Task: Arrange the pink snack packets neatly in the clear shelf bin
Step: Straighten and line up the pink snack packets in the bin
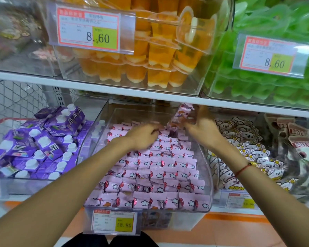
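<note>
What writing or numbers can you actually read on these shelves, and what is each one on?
"8.60": price tag on the orange jelly bin.
"8.60": price tag on the green jelly bin.
"16.80": price tag on the pink packet bin.
Small print on all tags, the tag at lower right and the purple cartons: too blurred to read.

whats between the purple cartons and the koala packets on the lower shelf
In the head view, the clear bin of pink snack packets sits between the purple cartons and the koala packets, with the left hand and right hand reaching into it.
</note>
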`<state>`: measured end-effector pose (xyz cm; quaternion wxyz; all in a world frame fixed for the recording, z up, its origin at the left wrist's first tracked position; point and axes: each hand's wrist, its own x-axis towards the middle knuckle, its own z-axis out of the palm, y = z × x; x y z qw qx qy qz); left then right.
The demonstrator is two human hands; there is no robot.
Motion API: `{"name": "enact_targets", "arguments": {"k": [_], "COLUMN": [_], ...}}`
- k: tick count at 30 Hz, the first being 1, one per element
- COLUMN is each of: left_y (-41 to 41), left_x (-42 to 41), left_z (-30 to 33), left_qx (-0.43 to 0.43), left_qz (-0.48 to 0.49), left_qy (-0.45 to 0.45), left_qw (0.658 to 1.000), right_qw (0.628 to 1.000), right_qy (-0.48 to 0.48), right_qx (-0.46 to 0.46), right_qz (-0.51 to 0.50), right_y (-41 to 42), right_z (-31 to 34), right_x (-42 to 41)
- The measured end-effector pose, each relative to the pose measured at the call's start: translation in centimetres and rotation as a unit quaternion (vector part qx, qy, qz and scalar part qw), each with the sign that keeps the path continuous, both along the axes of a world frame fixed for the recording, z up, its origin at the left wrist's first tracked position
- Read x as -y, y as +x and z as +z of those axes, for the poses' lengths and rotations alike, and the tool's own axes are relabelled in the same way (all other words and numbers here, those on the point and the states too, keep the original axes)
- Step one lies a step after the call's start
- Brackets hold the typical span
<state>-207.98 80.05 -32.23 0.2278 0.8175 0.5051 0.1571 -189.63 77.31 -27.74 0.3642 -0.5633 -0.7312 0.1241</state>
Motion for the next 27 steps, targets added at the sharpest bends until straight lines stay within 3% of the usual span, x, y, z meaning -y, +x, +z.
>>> {"name": "enact_targets", "arguments": {"k": [3,5,14,19,23,27], "left_y": [-0.2,-0.3,-0.4,-0.3,0.6,2.8], "left_x": [-0.7,-0.8,-0.6,-0.4,-1.1,-2.1], "left_z": [-1.4,-1.6,-1.9,-1.9,-1.4,-1.0], "left_qx": [-0.143,-0.176,-0.169,-0.131,-0.083,-0.025], "left_qz": [-0.028,-0.023,-0.022,-0.013,-0.019,-0.039], "left_qy": [0.080,0.116,0.115,0.129,0.166,0.118], "left_qw": [0.986,0.977,0.979,0.983,0.982,0.992], "right_qw": [0.998,0.996,0.980,0.917,0.915,0.963], "right_qy": [-0.034,-0.058,-0.057,-0.088,-0.059,0.033], "right_qx": [0.050,0.063,0.187,0.388,0.395,0.253], "right_qz": [0.001,0.006,-0.032,0.037,0.057,-0.085], "right_y": [-0.3,-0.4,-0.6,-0.5,0.2,2.3], "right_z": [-0.6,-0.7,-0.5,-2.8,-1.8,-1.2], "right_x": [-1.0,-1.5,-4.2,-4.5,-3.6,0.1]}}
